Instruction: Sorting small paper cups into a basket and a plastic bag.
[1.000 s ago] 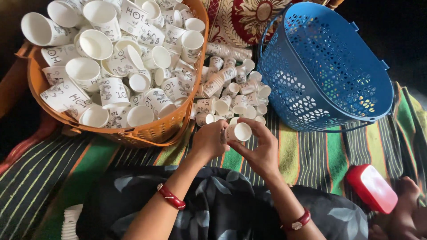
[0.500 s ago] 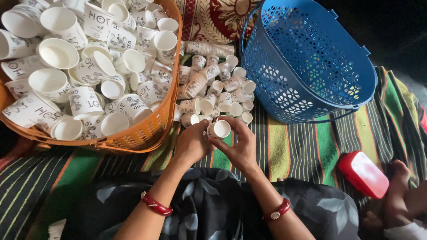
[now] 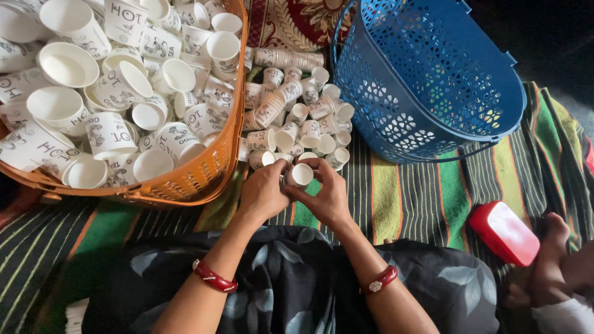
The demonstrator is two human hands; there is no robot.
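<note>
At the centre of the frame, the left hand (image 3: pixel 263 193) and the right hand (image 3: pixel 327 196) meet over a striped cloth (image 3: pixel 427 198), fingers of both curled around a small white paper cup (image 3: pixel 301 175) held between them, its open mouth facing up toward the camera. Just above the hands lies a loose heap of small paper cups (image 3: pixel 297 111), some nested in short stacks. Upper left, an orange woven basket (image 3: pixel 198 173) brims with larger printed paper cups. Upper right, a blue perforated plastic basket (image 3: pixel 433 80) sits tilted, its inside bare. Each wrist wears a red bangle (image 3: pixel 213 276). Toward the lower right, a red box with a pale lid (image 3: pixel 504 232) rests on the cloth beside another person's foot (image 3: pixel 547 260).
</note>
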